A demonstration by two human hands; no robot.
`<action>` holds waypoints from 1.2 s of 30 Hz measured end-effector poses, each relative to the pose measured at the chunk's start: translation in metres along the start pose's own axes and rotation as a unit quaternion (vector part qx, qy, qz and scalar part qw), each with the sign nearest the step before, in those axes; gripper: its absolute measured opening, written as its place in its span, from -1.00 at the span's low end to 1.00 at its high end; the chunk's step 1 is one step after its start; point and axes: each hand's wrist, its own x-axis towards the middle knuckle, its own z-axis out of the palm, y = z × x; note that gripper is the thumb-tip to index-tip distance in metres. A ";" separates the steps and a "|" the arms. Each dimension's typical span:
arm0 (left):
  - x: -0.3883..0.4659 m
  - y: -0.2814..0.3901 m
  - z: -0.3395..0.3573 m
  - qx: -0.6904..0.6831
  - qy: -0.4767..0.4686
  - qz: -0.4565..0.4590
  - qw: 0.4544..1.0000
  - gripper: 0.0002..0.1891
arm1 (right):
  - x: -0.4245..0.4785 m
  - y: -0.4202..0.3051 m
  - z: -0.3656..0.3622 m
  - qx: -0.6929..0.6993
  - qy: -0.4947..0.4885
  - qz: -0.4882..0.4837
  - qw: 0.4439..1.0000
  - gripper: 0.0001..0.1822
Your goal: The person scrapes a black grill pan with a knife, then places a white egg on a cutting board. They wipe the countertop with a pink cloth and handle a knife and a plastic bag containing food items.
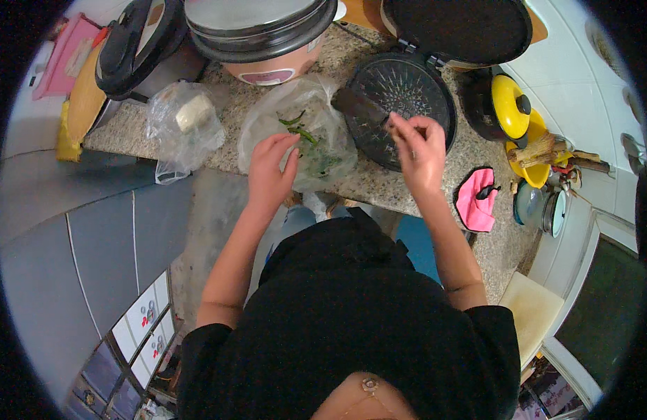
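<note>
My left hand [273, 165] is over a clear plastic bag [260, 118] on the granite counter, thumb and fingers apart. Several slim green peppers [305, 132] lie on the bag, close to my fingertips; I cannot tell whether they touch. My right hand [423, 149] is above the black round plate of an open electric griddle [407, 86]. Its fingertips close at the end of a dark flat-bladed utensil [360, 105], perhaps a kitchen knife, which points left over the griddle's rim toward the bag. Its handle is not visible.
Behind the bag stands a pink rice cooker [265, 58], with a dark cooker [145, 52] at its left. A bagged pale block [193, 113] lies nearer the edge. On the right are a yellow-lidded pot [504, 107], a pink cloth [476, 202] and glass jars [531, 205].
</note>
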 end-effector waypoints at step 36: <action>0.038 -0.006 -0.001 0.014 -0.105 0.069 0.992 -0.78 | -0.039 0.109 -0.041 -0.045 0.033 -0.044 0.997 -0.54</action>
